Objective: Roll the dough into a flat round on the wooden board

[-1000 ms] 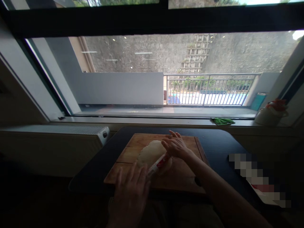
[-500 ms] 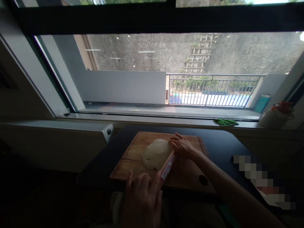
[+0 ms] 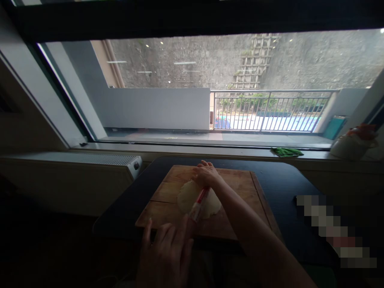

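Note:
A flattened piece of pale dough [image 3: 185,198] lies on a wooden cutting board [image 3: 162,218]. Slanting across the dough is a rolling pin [image 3: 198,205] with red and white printing. My right hand [image 3: 205,174] is over its far end, palm down, hiding that end and the dough's upper edge. At the near end, my left hand [image 3: 168,244] bears on the pin with its fingers bent forward. The left palm's contact is hidden and the lower hand is dark.
The board rests on a dark table [image 3: 274,192] below a wide window. On the sill lie a green cloth [image 3: 287,152] and a pale container [image 3: 349,146]. A radiator [image 3: 120,162] stands left of the table, and a blurred-out item [image 3: 333,230] is at its right edge.
Both hands and the rolling pin have moved left, from the dough's right edge to across its middle. Dough now shows on the pin's right side too.

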Demonstrator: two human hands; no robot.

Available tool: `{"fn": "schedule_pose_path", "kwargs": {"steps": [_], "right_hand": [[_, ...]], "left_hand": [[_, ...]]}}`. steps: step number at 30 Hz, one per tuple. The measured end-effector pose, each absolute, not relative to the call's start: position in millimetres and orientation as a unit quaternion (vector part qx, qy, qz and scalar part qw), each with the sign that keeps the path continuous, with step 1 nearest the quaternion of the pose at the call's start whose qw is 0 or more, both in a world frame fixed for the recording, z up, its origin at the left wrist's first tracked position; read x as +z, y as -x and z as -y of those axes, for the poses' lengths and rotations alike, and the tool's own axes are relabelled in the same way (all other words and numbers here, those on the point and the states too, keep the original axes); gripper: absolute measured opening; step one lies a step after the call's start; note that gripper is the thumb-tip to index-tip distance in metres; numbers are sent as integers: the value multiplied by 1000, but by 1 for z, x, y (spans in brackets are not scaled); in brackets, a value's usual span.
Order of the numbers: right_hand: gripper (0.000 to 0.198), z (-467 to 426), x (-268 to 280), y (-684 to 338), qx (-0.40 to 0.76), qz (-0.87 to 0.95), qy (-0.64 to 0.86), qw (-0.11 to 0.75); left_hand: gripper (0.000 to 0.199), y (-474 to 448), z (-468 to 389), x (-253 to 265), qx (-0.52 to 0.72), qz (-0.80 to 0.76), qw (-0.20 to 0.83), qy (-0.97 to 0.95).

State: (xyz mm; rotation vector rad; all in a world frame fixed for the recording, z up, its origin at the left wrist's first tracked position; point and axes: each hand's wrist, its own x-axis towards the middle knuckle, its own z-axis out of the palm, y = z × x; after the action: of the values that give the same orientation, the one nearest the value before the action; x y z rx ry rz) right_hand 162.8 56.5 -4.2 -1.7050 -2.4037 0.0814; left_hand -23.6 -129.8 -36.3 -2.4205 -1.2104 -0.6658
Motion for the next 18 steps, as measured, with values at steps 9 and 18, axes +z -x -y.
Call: {"fn": "schedule_pose_path", "kwargs": {"steps": [9,18], "right_hand": [[46,17,-17,-238,32,819,564,98],[45,-21,-11,-191,25,821,562,98]], "left_hand": [[50,-1,150,-49,-277,385,126,871],[48,15,144,-43,-264,406,146,862]]}}
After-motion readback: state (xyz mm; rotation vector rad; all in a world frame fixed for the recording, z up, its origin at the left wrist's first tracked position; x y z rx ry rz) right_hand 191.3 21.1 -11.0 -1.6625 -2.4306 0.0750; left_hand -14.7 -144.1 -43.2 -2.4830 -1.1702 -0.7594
